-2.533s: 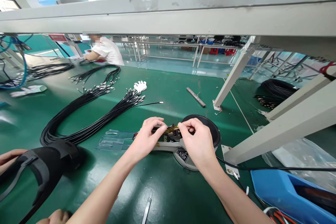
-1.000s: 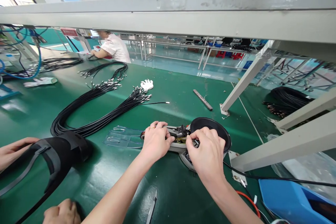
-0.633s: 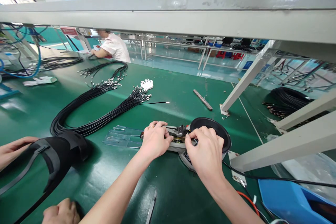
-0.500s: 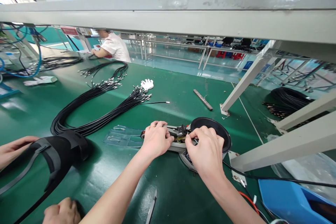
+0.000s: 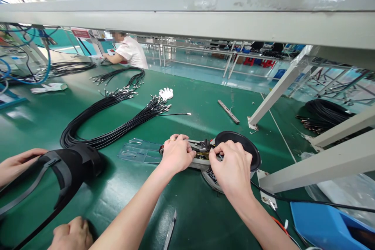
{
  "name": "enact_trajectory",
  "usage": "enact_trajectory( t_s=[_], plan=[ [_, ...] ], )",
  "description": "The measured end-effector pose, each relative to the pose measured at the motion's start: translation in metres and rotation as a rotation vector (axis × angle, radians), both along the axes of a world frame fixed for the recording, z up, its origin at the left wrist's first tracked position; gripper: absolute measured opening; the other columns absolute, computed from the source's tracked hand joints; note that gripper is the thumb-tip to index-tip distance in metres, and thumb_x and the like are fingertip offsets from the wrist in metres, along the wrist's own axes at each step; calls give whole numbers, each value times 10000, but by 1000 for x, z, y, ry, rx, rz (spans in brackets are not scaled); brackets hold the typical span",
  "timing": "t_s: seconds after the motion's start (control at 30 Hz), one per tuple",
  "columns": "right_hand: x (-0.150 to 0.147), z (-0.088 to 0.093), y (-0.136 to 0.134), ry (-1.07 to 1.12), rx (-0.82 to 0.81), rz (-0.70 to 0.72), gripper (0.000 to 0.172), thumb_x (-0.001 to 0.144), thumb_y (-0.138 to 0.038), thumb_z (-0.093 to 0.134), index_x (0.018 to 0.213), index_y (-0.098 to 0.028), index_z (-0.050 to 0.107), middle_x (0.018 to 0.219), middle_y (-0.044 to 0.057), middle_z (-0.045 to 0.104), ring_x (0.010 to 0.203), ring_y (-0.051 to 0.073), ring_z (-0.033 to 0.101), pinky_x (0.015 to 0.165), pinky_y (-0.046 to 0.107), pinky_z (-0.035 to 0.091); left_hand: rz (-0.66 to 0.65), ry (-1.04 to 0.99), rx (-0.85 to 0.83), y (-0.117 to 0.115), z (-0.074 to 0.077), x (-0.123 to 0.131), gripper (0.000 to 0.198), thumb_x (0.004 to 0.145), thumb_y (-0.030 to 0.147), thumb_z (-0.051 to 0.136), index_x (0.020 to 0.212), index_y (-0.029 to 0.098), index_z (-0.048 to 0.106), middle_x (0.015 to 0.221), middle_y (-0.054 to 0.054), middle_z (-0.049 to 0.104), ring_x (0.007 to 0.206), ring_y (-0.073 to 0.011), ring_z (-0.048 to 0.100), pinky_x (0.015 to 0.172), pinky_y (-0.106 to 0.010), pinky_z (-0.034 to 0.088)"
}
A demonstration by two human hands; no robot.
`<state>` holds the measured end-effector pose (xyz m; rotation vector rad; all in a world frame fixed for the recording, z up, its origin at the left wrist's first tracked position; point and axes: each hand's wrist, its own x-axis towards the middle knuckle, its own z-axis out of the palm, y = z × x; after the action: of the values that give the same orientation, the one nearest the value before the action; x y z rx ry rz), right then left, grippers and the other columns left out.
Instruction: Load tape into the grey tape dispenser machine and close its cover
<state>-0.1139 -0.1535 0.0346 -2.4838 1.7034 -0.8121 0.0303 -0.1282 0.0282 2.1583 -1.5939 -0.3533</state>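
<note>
A grey bench device [image 5: 202, 163] with a lever on top stands on the green table, beside a round black dish [image 5: 253, 150]. My left hand [image 5: 178, 153] has its fingers curled over the device's left end, thumb and fingertips close together; what lies in them is hidden. Over the device's right part, in front of the dish, my right hand [image 5: 231, 164] is closed in a pinch on something too small to make out. The fingertips of both hands are near the device's middle, a short gap apart. A clear plastic piece [image 5: 137, 150] sticks out to the left.
Another person's hands [image 5: 72, 234] are at the left, by a black strapped headset [image 5: 79, 166]. A bundle of black cables [image 5: 88, 129] curves behind. A slim blade-like tool [image 5: 170, 228] lies in front. White frame legs [image 5: 316, 170] and a blue holder [image 5: 319, 220] stand right.
The view has shifted slightly, so everything sits a little further right. Both my hands stay at the device, with the right fingertips slightly altered in pose.
</note>
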Motion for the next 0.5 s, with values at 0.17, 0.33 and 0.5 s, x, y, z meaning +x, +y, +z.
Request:
enact_trajectory(
  t_s=[0.17, 0.33, 0.5],
  plan=[
    [1, 4, -6, -14, 3, 1, 181, 744, -256, 479, 569, -209, 481, 713, 13, 557, 779, 197, 449, 682, 337, 284, 0, 11, 7, 0, 5, -2, 163, 680, 318, 521, 565, 206, 551, 1145, -15, 594, 1135, -274, 407, 912, -449, 326],
    [1, 6, -12, -5, -2, -10, 177, 748, -267, 481, 577, -217, 488, 726, 6, 559, 790, 202, 450, 684, 342, 289, 7, 8, -25, 0, 4, -5, 187, 707, 342, 515, 584, 206, 551, 1088, -28, 612, 1103, -268, 429, 889, -435, 347],
    [-1, 4, -17, 11, -28, -16, 174, 745, -291, 494, 584, -228, 502, 726, 5, 555, 818, 215, 458, 679, 349, 281, 19, 7, -48, -2, 2, -7, 190, 732, 335, 480, 634, 199, 567, 1005, -42, 630, 1079, -272, 439, 874, -436, 357]
  ],
)
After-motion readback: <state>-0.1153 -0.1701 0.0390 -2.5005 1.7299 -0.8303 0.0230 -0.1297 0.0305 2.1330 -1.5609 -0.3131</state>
